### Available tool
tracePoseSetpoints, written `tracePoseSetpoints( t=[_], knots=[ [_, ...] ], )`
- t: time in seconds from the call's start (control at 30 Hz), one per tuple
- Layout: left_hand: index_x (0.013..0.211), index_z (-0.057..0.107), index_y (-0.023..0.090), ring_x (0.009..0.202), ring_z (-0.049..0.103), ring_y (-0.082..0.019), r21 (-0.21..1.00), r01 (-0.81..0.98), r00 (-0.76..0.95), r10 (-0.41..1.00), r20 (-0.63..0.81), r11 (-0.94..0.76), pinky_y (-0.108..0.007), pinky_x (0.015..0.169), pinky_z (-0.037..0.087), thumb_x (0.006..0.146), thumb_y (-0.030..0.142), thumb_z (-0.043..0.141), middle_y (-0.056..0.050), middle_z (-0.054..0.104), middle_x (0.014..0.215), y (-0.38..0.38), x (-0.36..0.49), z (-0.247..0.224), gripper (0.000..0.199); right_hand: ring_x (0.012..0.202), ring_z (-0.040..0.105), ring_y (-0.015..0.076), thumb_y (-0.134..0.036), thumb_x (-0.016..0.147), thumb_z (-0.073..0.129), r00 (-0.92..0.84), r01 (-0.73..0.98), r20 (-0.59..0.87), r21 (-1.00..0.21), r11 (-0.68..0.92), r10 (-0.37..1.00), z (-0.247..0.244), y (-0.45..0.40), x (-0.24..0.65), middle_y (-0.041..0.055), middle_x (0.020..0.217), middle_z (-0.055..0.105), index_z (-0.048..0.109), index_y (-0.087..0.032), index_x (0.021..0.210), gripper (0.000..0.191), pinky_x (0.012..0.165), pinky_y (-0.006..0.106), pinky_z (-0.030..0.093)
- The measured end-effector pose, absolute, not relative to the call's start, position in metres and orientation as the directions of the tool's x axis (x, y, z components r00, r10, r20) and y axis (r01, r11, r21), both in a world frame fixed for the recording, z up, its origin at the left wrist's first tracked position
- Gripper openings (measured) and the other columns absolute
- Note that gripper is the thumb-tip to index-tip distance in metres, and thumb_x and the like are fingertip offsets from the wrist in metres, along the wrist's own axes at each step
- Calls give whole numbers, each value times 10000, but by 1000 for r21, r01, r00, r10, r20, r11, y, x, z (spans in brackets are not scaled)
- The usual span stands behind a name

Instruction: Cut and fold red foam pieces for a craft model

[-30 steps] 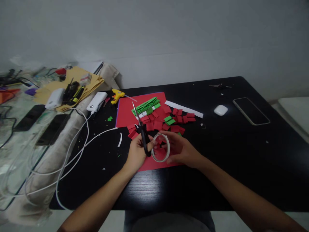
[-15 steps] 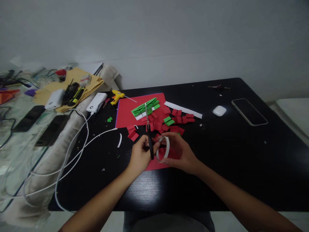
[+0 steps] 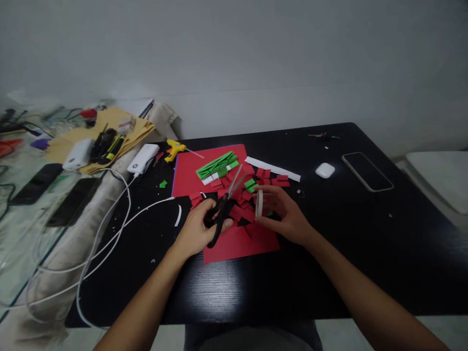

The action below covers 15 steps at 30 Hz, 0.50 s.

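My left hand (image 3: 198,225) is closed around the black handles of a pair of scissors (image 3: 220,217), whose blades point away from me and stand slightly apart. In my right hand (image 3: 287,214) a white ring (image 3: 259,203), seen almost edge-on, is pinched between thumb and fingers. Beneath both hands lie many small folded red paper pieces (image 3: 241,213) and a red paper sheet (image 3: 234,248). A green folded piece (image 3: 250,185) sits among the red ones, close to my right fingers. Beyond them, folded green strips (image 3: 217,165) rest on a larger red sheet (image 3: 186,174).
A yellow glue gun (image 3: 174,150) and a white power bank (image 3: 144,158) with cables lie at the left. A long white strip (image 3: 272,168) lies behind the pieces. On the right are a white earbud case (image 3: 325,170) and a phone (image 3: 367,171).
My hands have moved apart, the scissors going left with their blades now tilted right and slightly open. The ring has shifted right and turned nearly edge-on.
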State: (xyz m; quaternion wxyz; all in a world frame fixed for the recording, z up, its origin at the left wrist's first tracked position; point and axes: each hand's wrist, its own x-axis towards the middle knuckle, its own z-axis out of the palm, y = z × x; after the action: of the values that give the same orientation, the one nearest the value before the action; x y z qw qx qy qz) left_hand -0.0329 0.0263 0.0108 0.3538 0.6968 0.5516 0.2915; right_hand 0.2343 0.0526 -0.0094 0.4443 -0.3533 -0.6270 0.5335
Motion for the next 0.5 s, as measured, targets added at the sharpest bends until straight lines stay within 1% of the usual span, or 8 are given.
tracePoseSetpoints(
  t=[0.13,0.3,0.4,0.5],
  knots=[
    [758,533,195,657,475,-126,724,659,257,966,39,-204,-236,617,352,824,331,735,41,508,723,32,-37,14,253,1371,548,282,-274,869,797,-382,-56,201,-979,194,902,-5,56,239,64,1478,550,558,-351,1361,553,1150,505,479],
    [746,572,189,646,520,-131,614,730,341,939,53,-300,-239,601,345,844,343,718,23,562,723,35,-42,17,234,1329,577,286,-279,888,777,-409,-94,168,-985,142,897,0,60,243,61,1495,528,532,-382,1352,536,1069,509,548],
    [798,626,189,665,553,-141,574,754,351,935,56,-318,-244,612,366,842,312,707,5,610,757,35,-43,17,154,1350,559,289,-282,896,768,-432,-73,140,-990,120,891,-1,61,246,56,1495,522,512,-403,1371,552,1068,508,544],
    [794,638,187,667,561,-149,551,769,352,934,58,-324,-253,613,371,837,302,694,-3,614,748,35,-44,17,136,1363,552,291,-289,910,753,-479,-49,117,-993,107,870,-2,62,249,60,1506,514,482,-411,1403,575,1089,514,524]
  ],
)
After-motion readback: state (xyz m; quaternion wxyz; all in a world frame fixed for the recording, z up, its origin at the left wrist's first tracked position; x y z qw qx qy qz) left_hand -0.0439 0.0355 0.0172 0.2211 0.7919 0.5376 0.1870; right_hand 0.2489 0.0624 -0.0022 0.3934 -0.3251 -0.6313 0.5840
